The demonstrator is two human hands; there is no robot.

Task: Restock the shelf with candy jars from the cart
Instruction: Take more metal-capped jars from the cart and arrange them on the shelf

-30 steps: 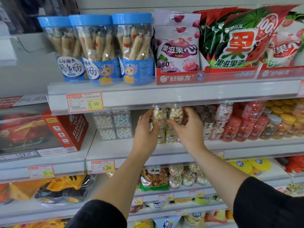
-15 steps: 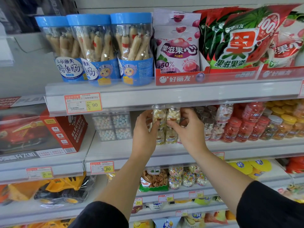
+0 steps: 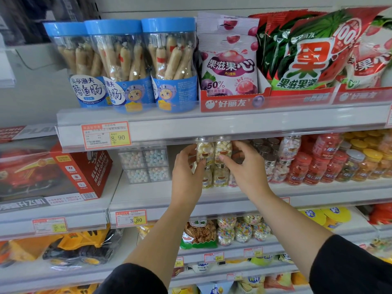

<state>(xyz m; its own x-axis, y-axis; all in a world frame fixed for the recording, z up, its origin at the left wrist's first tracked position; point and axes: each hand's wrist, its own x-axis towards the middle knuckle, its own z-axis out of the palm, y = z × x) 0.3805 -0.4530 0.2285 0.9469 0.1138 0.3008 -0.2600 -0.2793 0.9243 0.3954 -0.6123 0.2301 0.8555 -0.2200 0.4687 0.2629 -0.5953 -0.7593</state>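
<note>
- Left hand [image 3: 187, 166]: fingers and thumb curled round the left upper jar [image 3: 204, 150], gripping it from its left side.
- Right hand [image 3: 244, 166]: grips the right upper jar [image 3: 223, 147] in the same way, from its right side.
- Held pair: upright, long axis vertical, side by side, straight ahead of the hands and between them, tops just under the price rail [image 3: 212, 126].
- Lower jars [image 3: 220, 175]: stand on the middle shelf [image 3: 148, 194], directly beneath the held pair. Whether the pair rests on their lids is unclear, since the thumbs hide the join.
- Nearness: each hand is equally near its own jar.
</note>
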